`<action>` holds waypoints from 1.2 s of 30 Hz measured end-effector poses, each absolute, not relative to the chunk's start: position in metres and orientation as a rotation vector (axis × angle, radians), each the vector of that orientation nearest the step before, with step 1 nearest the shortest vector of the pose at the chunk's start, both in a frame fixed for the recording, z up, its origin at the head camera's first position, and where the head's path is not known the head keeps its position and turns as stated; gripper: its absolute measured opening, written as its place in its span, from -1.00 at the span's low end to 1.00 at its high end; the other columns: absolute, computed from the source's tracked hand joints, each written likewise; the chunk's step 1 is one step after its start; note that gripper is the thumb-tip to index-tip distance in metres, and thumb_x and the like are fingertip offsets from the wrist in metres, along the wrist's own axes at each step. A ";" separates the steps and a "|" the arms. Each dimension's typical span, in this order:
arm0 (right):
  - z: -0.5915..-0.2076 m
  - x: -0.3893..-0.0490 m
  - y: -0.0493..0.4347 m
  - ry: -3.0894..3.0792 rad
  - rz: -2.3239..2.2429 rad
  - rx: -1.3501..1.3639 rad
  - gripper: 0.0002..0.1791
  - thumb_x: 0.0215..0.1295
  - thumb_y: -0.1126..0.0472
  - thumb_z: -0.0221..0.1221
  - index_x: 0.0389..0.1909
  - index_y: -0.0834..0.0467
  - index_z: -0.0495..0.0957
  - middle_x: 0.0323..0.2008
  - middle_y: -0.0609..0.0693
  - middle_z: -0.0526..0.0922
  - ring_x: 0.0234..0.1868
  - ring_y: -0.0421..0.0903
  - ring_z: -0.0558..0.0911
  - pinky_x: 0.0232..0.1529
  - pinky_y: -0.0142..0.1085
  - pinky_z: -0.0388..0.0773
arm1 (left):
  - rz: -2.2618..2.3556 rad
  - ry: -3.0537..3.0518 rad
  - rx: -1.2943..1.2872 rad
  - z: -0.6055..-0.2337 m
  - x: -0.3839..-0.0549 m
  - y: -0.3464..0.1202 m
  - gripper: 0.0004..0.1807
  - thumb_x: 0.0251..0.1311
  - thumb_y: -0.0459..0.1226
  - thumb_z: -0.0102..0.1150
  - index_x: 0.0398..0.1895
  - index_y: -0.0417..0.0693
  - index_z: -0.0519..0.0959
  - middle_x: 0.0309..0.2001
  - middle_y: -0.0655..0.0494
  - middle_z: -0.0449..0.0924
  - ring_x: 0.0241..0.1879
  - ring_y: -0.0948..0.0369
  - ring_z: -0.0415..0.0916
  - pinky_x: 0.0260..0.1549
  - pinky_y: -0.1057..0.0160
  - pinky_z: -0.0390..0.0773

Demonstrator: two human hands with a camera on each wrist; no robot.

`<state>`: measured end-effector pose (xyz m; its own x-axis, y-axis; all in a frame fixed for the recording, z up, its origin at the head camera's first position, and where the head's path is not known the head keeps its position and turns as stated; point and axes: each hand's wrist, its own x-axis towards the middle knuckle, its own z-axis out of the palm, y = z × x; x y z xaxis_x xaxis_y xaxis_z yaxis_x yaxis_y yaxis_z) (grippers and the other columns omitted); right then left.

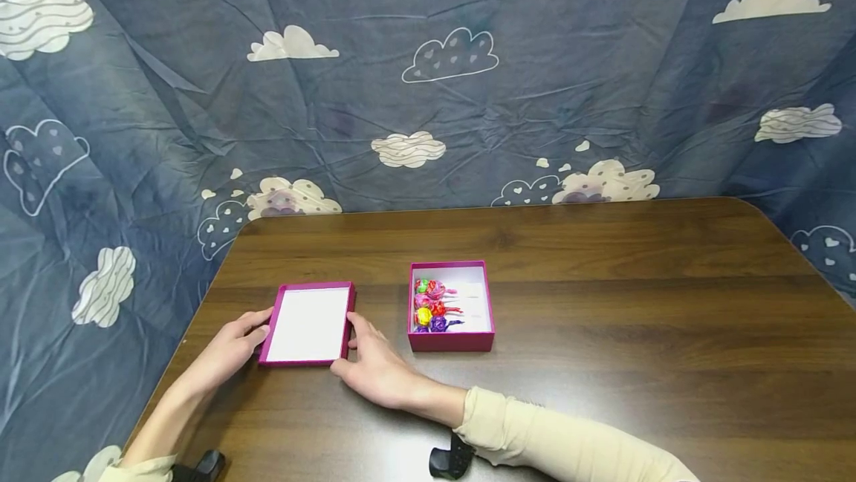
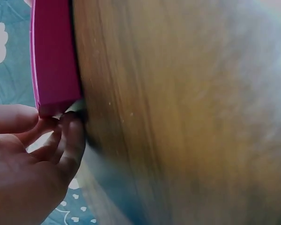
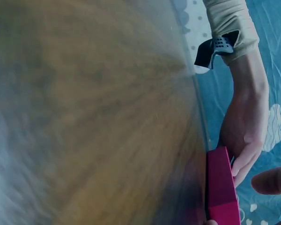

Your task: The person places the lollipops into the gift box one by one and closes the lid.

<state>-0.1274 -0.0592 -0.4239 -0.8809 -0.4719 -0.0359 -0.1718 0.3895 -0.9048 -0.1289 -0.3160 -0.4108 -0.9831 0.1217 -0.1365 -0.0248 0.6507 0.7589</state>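
Observation:
A magenta box lid (image 1: 307, 324) lies at the left of the table with its white inside facing up. At its left edge my left hand (image 1: 227, 352) holds it, thumb and curled fingers meeting at the corner in the left wrist view. My right hand (image 1: 377, 370) grips the opposite edge, thumb near the front corner and forefinger farther back. To the right stands a magenta open box (image 1: 451, 342) with a white inside. Several lollipops (image 1: 438, 309) in bright wrappers lie along its left side, sticks pointing right.
The brown wooden table (image 1: 635, 318) reaches to a blue cloud-patterned cloth (image 1: 361, 96) hung behind it and down its left side. Black devices (image 1: 449, 461) sit at both wrists.

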 end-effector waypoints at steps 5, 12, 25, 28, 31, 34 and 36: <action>-0.423 -0.121 -0.056 2.292 -1.542 -0.546 -0.27 0.19 0.22 0.23 0.37 0.27 0.20 0.01 0.12 0.57 0.07 -0.07 0.56 0.04 -0.23 0.46 | 1.265 2.671 0.061 -0.407 -0.120 -0.317 -0.49 0.49 -0.33 -0.17 0.38 -0.50 0.19 0.32 -0.41 0.28 0.35 -0.19 0.15 0.23 -0.05 0.21; -0.415 -0.108 -0.052 2.094 -1.730 -0.576 -0.38 0.26 0.33 0.17 0.32 0.25 0.20 0.28 0.21 0.39 0.07 -0.08 0.54 0.02 -0.31 0.47 | 1.470 2.581 0.043 -0.399 -0.108 -0.321 -0.46 0.53 -0.29 -0.19 0.44 -0.45 0.12 0.36 -0.40 0.22 0.31 0.03 0.26 -0.01 0.55 0.31; -0.398 -0.092 -0.033 1.948 -1.819 -0.645 -0.33 0.32 0.26 0.17 0.39 0.09 0.11 0.22 0.04 0.35 -0.19 -0.21 0.57 -0.29 -0.37 0.54 | 1.908 2.351 -0.069 -0.384 -0.083 -0.310 -0.40 0.48 -0.19 -0.01 0.48 -0.22 0.18 0.13 0.14 0.51 -0.11 0.25 0.60 -0.21 0.25 0.61; -0.390 -0.089 -0.025 1.931 -1.819 -0.646 -0.32 0.35 0.25 0.16 0.41 0.00 0.09 0.06 0.00 0.43 -0.37 -0.18 0.59 -0.42 -0.36 0.53 | 2.026 2.281 -0.043 -0.379 -0.077 -0.304 -0.42 0.48 -0.22 -0.01 0.48 -0.18 0.19 0.08 0.19 0.56 -0.13 0.22 0.61 -0.23 0.24 0.61; -0.382 -0.088 -0.019 1.923 -1.839 -0.638 -0.32 0.35 0.23 0.17 0.41 -0.07 0.10 -0.07 -0.03 0.48 -0.44 -0.17 0.59 -0.51 -0.35 0.51 | 2.102 2.246 -0.023 -0.374 -0.074 -0.297 -0.45 0.48 -0.24 -0.03 0.48 -0.13 0.21 0.10 0.15 0.55 -0.11 0.23 0.59 -0.23 0.26 0.60; -0.377 -0.088 -0.013 1.918 -1.847 -0.638 -0.34 0.37 0.21 0.17 0.40 -0.12 0.12 -0.15 -0.03 0.51 -0.45 -0.17 0.59 -0.53 -0.36 0.48 | 2.171 2.200 -0.001 -0.370 -0.073 -0.293 -0.46 0.49 -0.26 -0.04 0.48 -0.11 0.22 0.14 0.12 0.53 -0.07 0.24 0.58 -0.20 0.27 0.60; -0.374 -0.089 -0.009 1.917 -1.847 -0.654 -0.37 0.38 0.17 0.16 0.39 -0.13 0.13 -0.16 -0.02 0.52 -0.43 -0.16 0.61 -0.52 -0.37 0.46 | 2.211 2.174 0.015 -0.369 -0.072 -0.290 -0.47 0.49 -0.29 -0.05 0.48 -0.12 0.23 0.15 0.10 0.53 -0.05 0.24 0.57 -0.18 0.27 0.60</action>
